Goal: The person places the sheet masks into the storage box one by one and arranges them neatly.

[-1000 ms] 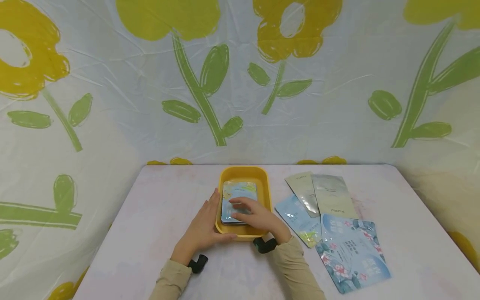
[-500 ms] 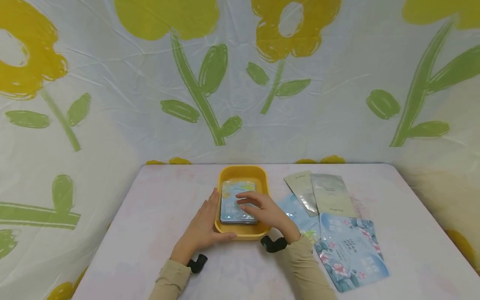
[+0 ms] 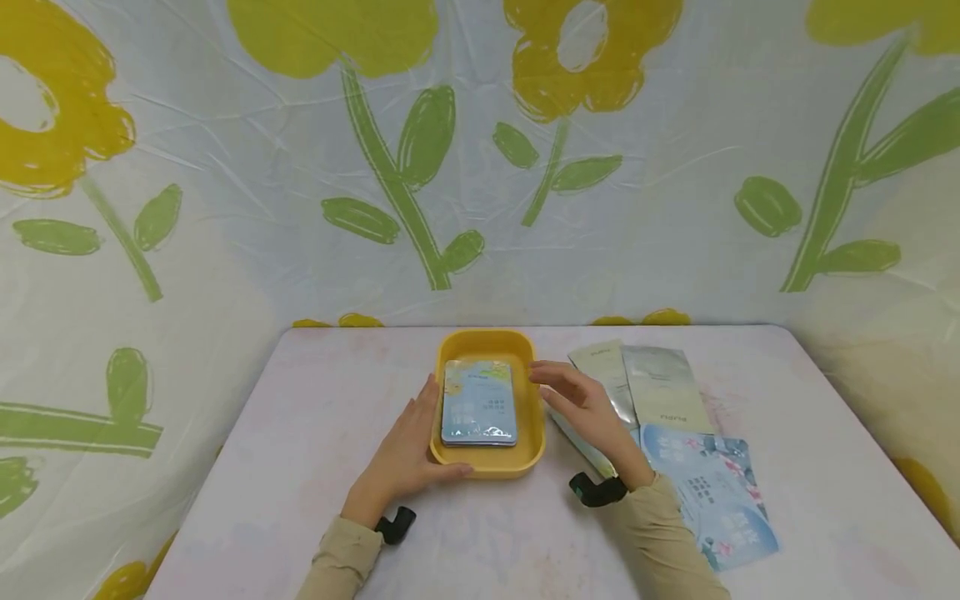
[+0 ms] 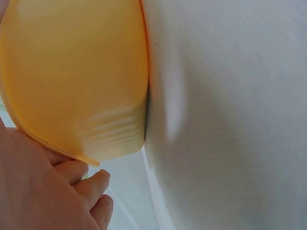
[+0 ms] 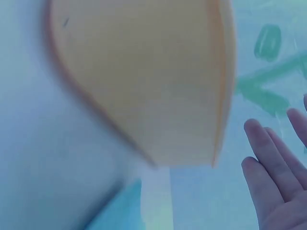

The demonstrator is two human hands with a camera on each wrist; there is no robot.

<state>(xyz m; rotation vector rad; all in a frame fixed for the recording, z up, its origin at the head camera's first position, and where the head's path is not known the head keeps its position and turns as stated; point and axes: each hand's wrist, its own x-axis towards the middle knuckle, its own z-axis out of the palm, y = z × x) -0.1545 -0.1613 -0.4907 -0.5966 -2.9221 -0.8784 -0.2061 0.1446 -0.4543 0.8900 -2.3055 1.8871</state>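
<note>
Head view: loose, empty right hand [image 3: 588,410] has moved off pouches [image 3: 480,408]; outstretched left hand [image 3: 405,450] touches tray [image 3: 498,471].

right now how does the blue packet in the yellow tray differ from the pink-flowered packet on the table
The tray packet lies nearly square to the yellow tray; the pink-flowered packet lies turned at an angle on the table. The tray packet's top is uncovered, while the right sleeve partly hides the pink-flowered packet. Both are mostly blue.

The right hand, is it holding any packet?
No, the right hand is at the yellow tray's side, and its fingers are apart from any packet.
</note>
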